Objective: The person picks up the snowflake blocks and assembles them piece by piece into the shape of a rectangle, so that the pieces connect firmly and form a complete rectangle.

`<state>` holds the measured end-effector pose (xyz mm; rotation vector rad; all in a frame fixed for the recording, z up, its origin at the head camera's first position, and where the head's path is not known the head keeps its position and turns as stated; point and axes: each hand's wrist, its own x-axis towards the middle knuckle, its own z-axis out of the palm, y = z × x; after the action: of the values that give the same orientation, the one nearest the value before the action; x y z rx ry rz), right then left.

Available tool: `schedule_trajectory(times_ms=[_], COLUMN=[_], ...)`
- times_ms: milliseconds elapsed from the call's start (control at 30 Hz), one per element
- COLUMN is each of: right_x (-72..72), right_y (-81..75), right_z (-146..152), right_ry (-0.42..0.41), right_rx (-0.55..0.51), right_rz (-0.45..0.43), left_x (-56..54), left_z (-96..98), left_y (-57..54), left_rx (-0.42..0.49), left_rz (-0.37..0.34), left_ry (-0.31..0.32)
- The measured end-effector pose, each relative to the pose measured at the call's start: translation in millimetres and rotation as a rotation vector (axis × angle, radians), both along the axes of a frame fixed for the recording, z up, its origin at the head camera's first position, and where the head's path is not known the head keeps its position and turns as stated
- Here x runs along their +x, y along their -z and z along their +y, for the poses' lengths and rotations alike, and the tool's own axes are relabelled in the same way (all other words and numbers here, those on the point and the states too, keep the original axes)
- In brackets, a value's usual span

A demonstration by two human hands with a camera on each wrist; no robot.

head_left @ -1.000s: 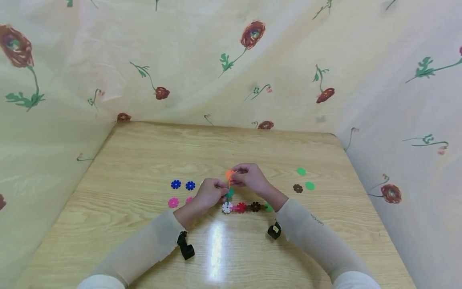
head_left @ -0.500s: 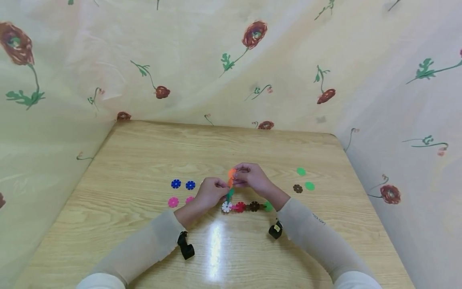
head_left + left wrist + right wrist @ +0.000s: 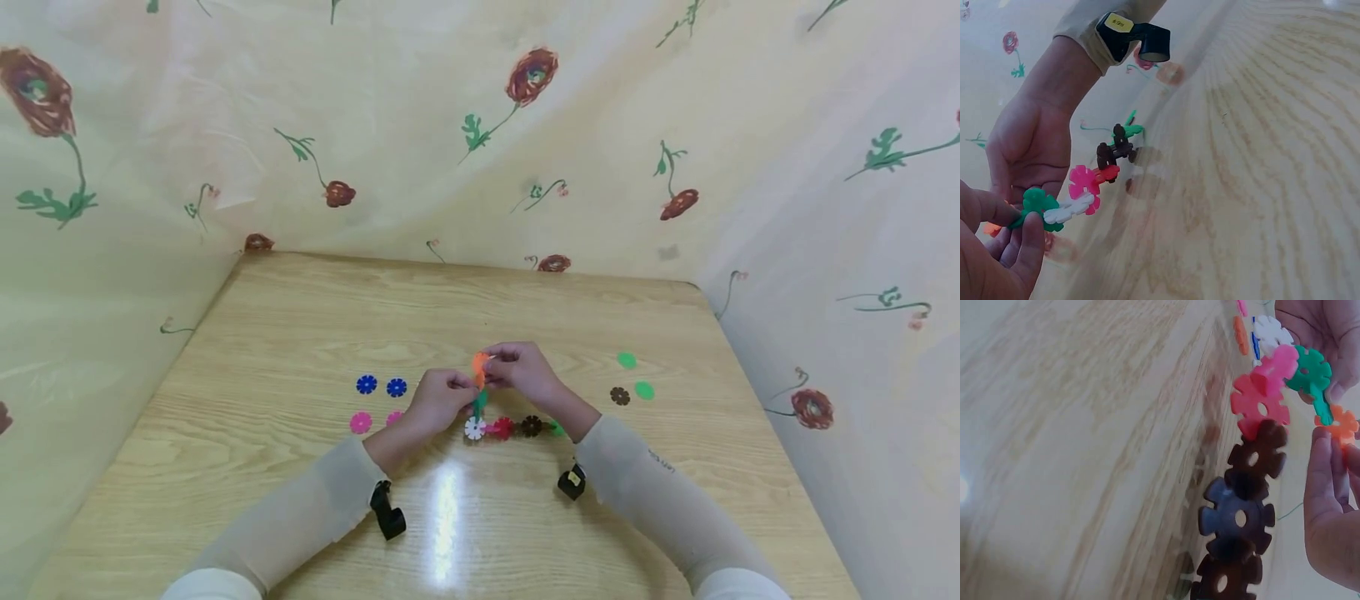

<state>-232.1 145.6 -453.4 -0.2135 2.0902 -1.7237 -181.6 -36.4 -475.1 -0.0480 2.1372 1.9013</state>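
A chain of notched plastic snowflake discs runs between my hands and off to the right above the table. My left hand (image 3: 438,400) pinches the teal-green disc (image 3: 1310,365) between thumb and fingers. At the far end my right hand (image 3: 522,371) pinches an orange disc (image 3: 480,362), which meets the green one edge to edge. From the green disc the chain goes on through a white disc (image 3: 474,429), a pink disc (image 3: 1277,362), a red disc (image 3: 1244,400) and several brown discs (image 3: 1221,515). A light green disc (image 3: 1127,130) ends it, partly covered by my right forearm in the head view.
Two blue discs (image 3: 367,384) and two pink discs (image 3: 361,422) lie flat left of my left hand. Right of my right hand lie two light green discs (image 3: 626,360) and a brown disc (image 3: 619,396). Flower-printed cloth (image 3: 420,108) borders the wooden table (image 3: 337,317).
The orange and green discs between my fingers have tilted slightly, showing more of their faces than a second ago. Both hands stay almost in place, still pinching the chain.
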Motion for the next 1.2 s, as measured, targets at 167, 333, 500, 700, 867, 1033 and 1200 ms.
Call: schedule_trajectory(times_ms=[167, 333, 500, 700, 867, 1033, 1200], right_x=[0.5, 3.5, 4.0, -5.7, -13.6, -7.4, -0.1], right_y=[-0.4, 1.2, 4.1, -8.9, -20.5, -17.5, -4.7], right_z=[-2, -1, 7, 53, 126, 179, 195], right_ry=[0.026, 0.03, -0.02, -0.07, -0.124, -0.225, -0.264], right_rx=[0.0, 0.011, 0.069, 0.426, 0.866, 0.996, 1.014], right_rz=[0.012, 0.025, 0.038, 0.276, 0.416, 0.318, 0.391], left_x=[-1.3, -0.5, -0.4, -0.5, -3.1, -4.8, -5.6], left_z=[0.0, 1.7, -0.3, -1.2, -3.5, -7.9, -13.4], left_y=[1.5, 5.3, 11.5, 10.7, 8.2, 5.2, 4.0], left_rx=[0.045, 0.081, 0.097, 0.123, 0.109, 0.033, -0.036], left_rz=[0.023, 0.016, -0.037, -0.128, -0.181, -0.194, -0.209], left_ry=[-0.004, 0.002, 0.003, -0.007, 0.016, 0.04, 0.055])
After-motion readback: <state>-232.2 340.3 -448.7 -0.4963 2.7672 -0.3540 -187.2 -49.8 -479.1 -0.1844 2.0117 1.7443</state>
